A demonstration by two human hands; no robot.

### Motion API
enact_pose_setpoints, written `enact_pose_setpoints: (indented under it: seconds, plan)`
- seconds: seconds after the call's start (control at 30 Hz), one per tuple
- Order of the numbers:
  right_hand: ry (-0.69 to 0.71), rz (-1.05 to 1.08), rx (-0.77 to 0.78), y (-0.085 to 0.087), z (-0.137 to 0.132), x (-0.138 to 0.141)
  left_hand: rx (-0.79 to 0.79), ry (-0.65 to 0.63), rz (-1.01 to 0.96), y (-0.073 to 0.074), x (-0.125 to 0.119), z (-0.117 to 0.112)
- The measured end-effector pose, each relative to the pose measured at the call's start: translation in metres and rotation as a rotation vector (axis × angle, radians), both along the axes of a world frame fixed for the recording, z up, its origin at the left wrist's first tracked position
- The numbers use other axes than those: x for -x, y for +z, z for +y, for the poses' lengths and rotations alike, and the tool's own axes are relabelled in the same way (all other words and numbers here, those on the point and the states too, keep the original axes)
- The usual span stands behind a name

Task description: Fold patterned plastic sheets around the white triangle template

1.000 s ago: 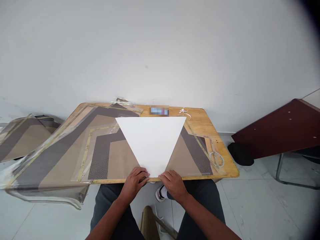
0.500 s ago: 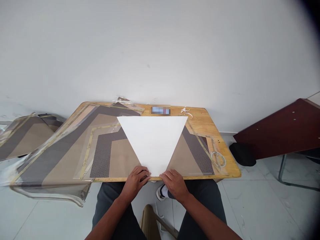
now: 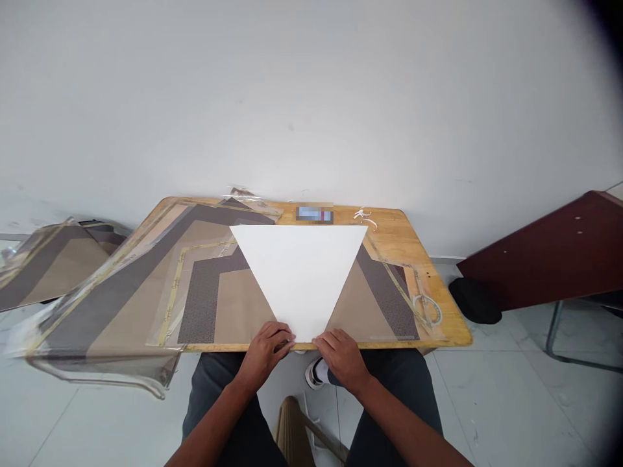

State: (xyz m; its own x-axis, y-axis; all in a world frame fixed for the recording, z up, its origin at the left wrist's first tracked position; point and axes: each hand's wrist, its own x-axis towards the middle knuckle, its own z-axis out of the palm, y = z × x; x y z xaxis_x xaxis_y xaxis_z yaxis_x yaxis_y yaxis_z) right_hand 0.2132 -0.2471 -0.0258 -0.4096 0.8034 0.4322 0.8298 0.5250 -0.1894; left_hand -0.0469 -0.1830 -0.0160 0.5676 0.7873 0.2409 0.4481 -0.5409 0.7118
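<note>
A white paper triangle [image 3: 298, 279] lies flat with its point toward the person and its wide edge away. Under it, and spreading out on both sides, is a patterned sheet [image 3: 204, 311] in brown and grey, sealed in clear plastic and taped along its seams. The left hand [image 3: 265, 355] sits just left of the triangle's point and the right hand [image 3: 341, 357] just right of it, their fingers touching the paper's lower edges. Neither hand is clenched into a fist, but I cannot tell whether the fingers are pinching the paper or only pressing on it.

Beyond the triangle's wide edge is a blurred label [image 3: 314, 214] on a wooden table [image 3: 394, 243]. Further right are a roll of tape [image 3: 428, 310], a black cushion [image 3: 474, 300] and a dark red board [image 3: 540, 253]. Further left, a second plastic-covered sheet [image 3: 53, 266] leans off to the side. Below the point are the person's dark trousers [image 3: 214, 395].
</note>
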Motion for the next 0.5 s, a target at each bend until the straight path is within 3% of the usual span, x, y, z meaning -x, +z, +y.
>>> enact_pose_setpoints:
  seconds: [0.5]
  plan:
    - [-0.009, -0.035, 0.003, 0.0011, -0.0009, 0.0002, -0.014, 0.010, -0.013, -0.0020, -0.0003, -0.0007]
